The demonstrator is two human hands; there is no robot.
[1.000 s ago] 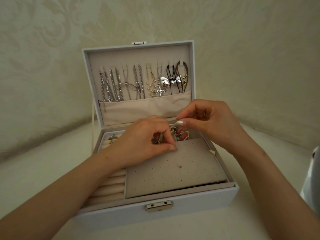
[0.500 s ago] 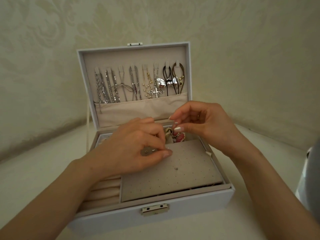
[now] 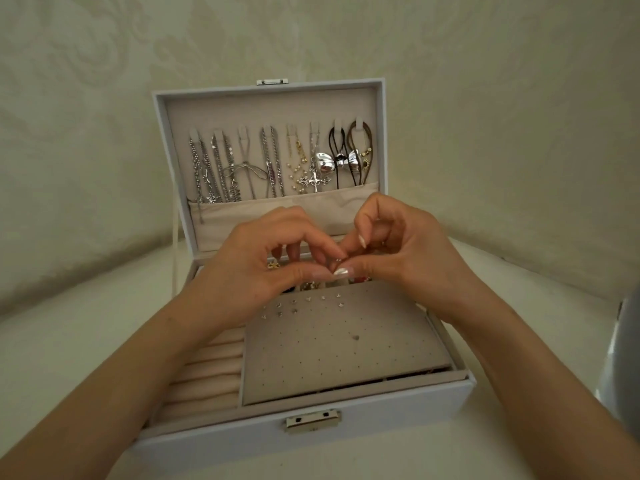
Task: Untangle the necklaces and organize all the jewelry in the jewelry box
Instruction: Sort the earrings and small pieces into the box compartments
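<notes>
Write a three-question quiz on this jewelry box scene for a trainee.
1. True or false: the left hand and right hand lie flat on the earring pad.
2. Where do the necklaces hang? A) on hooks inside the lid of the jewelry box; B) across the ring rolls; C) on the table.
3. Fill in: the studs sit near the pad's ___ edge (far or near).

Key: 1 false, both hands pinch a small metal piece above the box. 2 A. 3 far.
</notes>
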